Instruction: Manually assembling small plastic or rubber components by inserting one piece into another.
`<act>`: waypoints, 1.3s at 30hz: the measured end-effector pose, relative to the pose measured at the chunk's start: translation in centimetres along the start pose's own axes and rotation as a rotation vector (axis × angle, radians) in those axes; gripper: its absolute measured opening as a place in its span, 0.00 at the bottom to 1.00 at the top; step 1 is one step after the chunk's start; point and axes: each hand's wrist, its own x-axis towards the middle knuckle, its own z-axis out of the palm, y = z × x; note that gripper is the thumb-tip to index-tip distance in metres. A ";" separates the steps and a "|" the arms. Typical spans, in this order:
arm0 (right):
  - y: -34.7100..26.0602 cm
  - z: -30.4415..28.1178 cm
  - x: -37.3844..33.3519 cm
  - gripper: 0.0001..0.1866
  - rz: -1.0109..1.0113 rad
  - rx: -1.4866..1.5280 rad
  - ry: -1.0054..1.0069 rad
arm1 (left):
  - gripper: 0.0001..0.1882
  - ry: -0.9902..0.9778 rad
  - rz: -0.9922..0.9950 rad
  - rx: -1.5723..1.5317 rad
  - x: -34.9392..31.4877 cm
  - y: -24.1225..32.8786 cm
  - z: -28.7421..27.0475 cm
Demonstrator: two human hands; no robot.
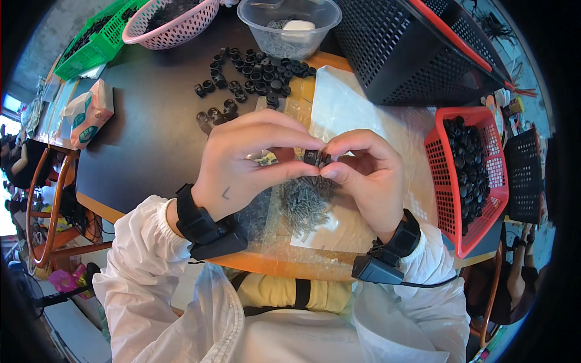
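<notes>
My left hand pinches a small black plastic part between thumb and forefinger. From the other side my right hand closes thumb and forefinger on the same part, or on a second black piece pressed against it; the fingertips hide which. Both hands meet above a loose pile of thin metal pins on a clear plastic sheet. Beyond my left hand, many short, round black plastic parts stand and lie on the dark tabletop.
A red basket of black round pieces stands at the right, below a large black basket. At the back are a clear tub with pins and a white block, a pink basket and a green crate. Tissues lie left.
</notes>
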 end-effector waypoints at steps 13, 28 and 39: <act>0.2 0.0 0.2 0.14 0.032 0.099 0.020 | 0.20 0.063 -0.062 -0.050 -0.4 -0.3 0.6; 0.5 -0.5 0.1 0.12 -0.041 0.105 -0.059 | 0.23 -0.029 -0.074 -0.049 -0.4 0.1 0.1; -0.2 0.2 -0.2 0.11 -0.021 0.016 0.016 | 0.23 -0.028 -0.075 -0.021 -0.4 -0.1 0.1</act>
